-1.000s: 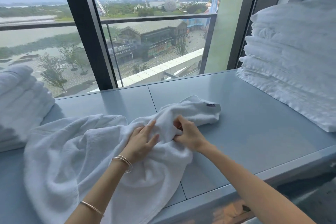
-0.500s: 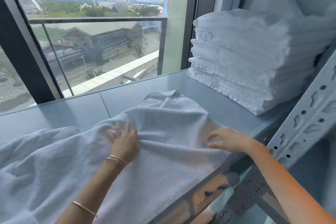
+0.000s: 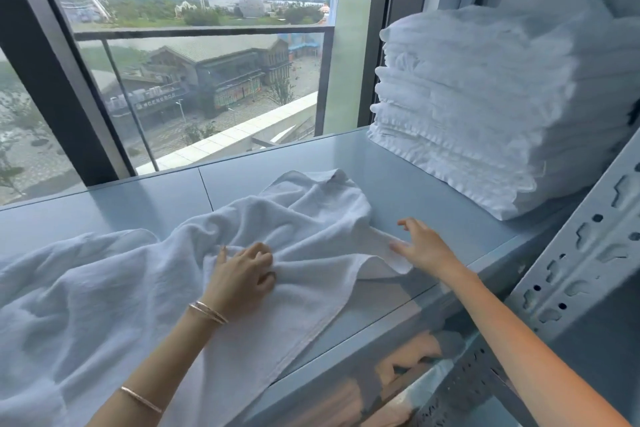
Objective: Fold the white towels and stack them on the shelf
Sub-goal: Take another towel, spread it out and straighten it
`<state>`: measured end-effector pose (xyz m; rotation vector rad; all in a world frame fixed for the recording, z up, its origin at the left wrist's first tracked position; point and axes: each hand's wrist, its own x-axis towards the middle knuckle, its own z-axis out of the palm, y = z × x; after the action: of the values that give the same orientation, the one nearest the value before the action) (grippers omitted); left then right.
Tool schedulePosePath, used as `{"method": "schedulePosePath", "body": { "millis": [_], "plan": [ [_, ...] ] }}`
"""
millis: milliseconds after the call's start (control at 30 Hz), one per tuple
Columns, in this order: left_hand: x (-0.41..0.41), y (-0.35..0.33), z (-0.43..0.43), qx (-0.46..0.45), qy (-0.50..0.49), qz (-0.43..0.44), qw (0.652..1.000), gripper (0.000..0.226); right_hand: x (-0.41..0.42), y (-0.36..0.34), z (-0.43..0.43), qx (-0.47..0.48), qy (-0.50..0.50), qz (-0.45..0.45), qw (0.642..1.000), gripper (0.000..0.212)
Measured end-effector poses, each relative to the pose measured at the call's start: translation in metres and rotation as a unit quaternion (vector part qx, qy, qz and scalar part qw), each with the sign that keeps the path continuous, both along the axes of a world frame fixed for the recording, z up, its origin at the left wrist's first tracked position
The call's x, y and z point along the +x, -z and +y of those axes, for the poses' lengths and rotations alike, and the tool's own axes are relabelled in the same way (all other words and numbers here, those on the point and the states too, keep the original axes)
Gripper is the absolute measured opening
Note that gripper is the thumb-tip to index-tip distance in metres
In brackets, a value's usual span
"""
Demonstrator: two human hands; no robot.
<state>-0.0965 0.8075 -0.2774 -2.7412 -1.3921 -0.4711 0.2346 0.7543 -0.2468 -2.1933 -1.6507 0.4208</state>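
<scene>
A rumpled white towel [image 3: 138, 295] lies spread over the grey shelf [image 3: 415, 166], one edge hanging past the front. My left hand [image 3: 242, 270] rests on the towel's middle with its fingers curled into the fabric, which bunches around them. At the towel's right corner my right hand [image 3: 420, 246] has its fingers spread, and the fingertips touch the edge without gripping. A tall stack of folded white towels [image 3: 485, 107] stands at the shelf's right end, apart from both hands.
A perforated metal upright [image 3: 588, 239] of the rack rises at the right front. A large window with a dark frame [image 3: 62, 87] runs along the shelf's far side. Bare shelf lies between the towel and the stack.
The view has swung right. Both hands pulled the bunched towel open. My left hand went from flat to curled into the fabric, and my right hand moved up to the right corner.
</scene>
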Motion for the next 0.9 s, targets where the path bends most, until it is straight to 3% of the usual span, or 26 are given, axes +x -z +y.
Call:
{"method": "schedulePosePath", "body": {
  "millis": [67,133,200,300,333,400,467,567,700,767,900],
  "plan": [
    [-0.006,-0.003,-0.001,-0.035,0.002,0.006,0.999,0.034,-0.016,0.004,0.007,-0.044,-0.036,0.002,0.998,0.059],
    [-0.008,-0.005,-0.006,-0.066,-0.002,0.017,0.998,0.05,-0.032,0.009,0.012,-0.012,-0.062,0.017,0.998,0.048],
    [-0.009,-0.005,-0.011,-0.089,-0.008,0.032,0.996,0.063,-0.038,0.003,0.015,0.031,-0.06,0.085,0.994,0.037],
    [-0.006,-0.002,-0.013,-0.112,-0.005,0.035,0.993,0.062,-0.017,-0.019,0.013,0.095,-0.001,0.142,0.985,0.032],
    [-0.002,0.0,-0.012,-0.121,0.001,0.033,0.992,0.06,-0.008,-0.027,0.009,0.115,0.029,0.11,0.987,0.032],
    [0.014,0.003,-0.01,-0.138,0.016,0.027,0.99,0.061,0.012,-0.039,-0.004,0.166,0.092,-0.039,0.981,0.034],
    [0.033,0.001,-0.012,-0.141,0.032,0.03,0.989,0.066,0.025,-0.045,-0.015,0.218,0.152,-0.189,0.945,0.043],
    [0.062,-0.004,-0.018,-0.157,0.057,0.055,0.984,0.07,0.03,-0.046,-0.026,0.215,0.174,-0.226,0.934,0.05],
    [0.086,-0.008,-0.028,-0.183,0.095,0.086,0.975,0.054,-0.008,-0.02,-0.018,0.128,-0.065,-0.095,0.985,0.036],
    [0.084,-0.008,-0.033,-0.171,0.118,0.081,0.975,0.052,-0.038,-0.005,-0.001,0.083,-0.181,-0.033,0.979,0.052],
    [0.036,-0.008,-0.032,-0.093,0.047,-0.017,0.994,0.049,-0.07,0.022,0.034,-0.019,-0.234,-0.079,0.969,0.047]
  ]
}}
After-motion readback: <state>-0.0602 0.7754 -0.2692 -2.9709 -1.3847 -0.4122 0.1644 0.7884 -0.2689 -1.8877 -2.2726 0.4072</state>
